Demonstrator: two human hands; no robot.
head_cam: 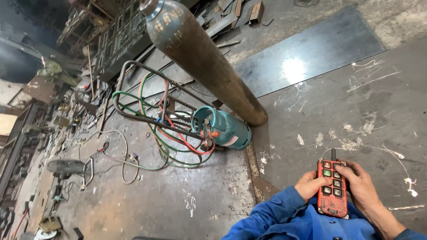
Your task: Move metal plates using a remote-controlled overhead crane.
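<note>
Hands are seen low in the head view, both closed around a red handheld remote control (332, 189) with 2 columns of buttons and a short black antenna; the left hand (311, 184) is wrapped on its left edge with the thumb laid over the upper buttons, and the right hand (362, 186) is clasped along its right edge; blue sleeves (284, 218) are worn. The remote is held near the body, above a scratched steel plate floor (356, 111). Well apart, a tall rusty gas cylinder (209, 62) is stood upright; just beside its base a small teal gas cylinder (224, 126) is laid on its side, with green and red hoses (164, 133) coiled over a bent metal frame (133, 93). A steady 2-handed grip is judged best, with 1 button pressed at a time.
</note>
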